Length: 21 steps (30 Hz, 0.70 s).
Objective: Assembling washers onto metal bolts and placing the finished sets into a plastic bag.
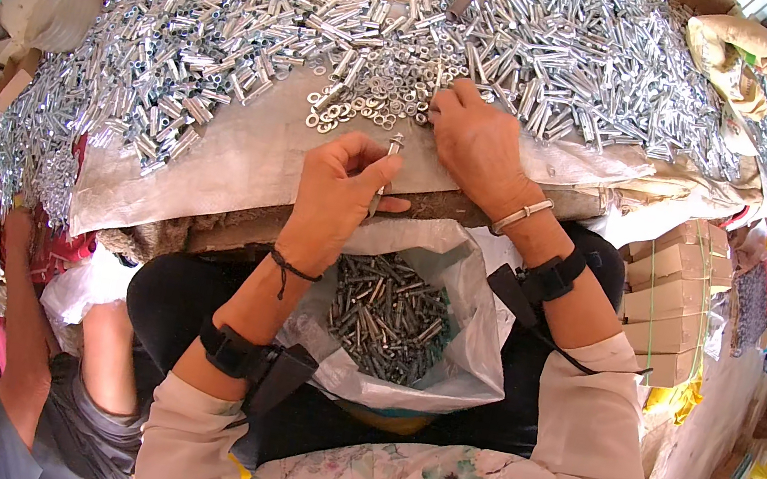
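My left hand [339, 190] pinches an anchor bolt [391, 152] upright between thumb and fingers, with what looks like a washer near its top. Just to the right, my right hand [483, 143] bends down to a pile of small washers [406, 93], its fingers curled together at the pile's edge. What those fingertips hold, if anything, is hidden. On my lap, beneath both hands, an open white sack [475, 361] contains many darker metal bolts [388, 316].
Shiny metal sleeves [577, 54] cover much of the cloth-covered table [245, 156]. Strapped cardboard boxes [674, 293] stand at the right. At the left, another person's arm [26, 312] reaches toward the table. A sack [739, 55] lies at the far right.
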Available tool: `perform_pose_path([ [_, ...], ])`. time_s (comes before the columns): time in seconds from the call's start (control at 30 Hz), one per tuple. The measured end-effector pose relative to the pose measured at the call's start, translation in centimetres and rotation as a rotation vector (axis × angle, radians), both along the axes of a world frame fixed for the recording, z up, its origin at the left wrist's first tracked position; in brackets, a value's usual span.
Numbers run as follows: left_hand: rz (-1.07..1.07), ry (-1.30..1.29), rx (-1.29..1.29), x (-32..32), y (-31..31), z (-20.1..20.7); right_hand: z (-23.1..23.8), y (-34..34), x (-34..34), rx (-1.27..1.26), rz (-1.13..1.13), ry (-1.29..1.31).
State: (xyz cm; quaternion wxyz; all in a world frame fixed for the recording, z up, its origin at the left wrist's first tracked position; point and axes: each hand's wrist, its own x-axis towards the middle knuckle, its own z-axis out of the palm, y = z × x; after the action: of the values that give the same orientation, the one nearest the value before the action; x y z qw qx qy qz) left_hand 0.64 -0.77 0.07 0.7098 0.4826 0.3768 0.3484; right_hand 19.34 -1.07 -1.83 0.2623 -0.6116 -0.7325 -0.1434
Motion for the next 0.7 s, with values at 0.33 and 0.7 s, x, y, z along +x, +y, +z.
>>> perform_pose_path([
  [0.33, -0.021, 0.099, 0.043, 0.1, 0.0, -0.3, 0.5, 0.1, 0.0, -0.048, -0.001, -0.062],
  [0.7, -0.047, 0.078, -0.004, -0.2, -0.1, 0.9, 1.9, -1.3, -0.9, -0.392, 0.373, 0.963],
])
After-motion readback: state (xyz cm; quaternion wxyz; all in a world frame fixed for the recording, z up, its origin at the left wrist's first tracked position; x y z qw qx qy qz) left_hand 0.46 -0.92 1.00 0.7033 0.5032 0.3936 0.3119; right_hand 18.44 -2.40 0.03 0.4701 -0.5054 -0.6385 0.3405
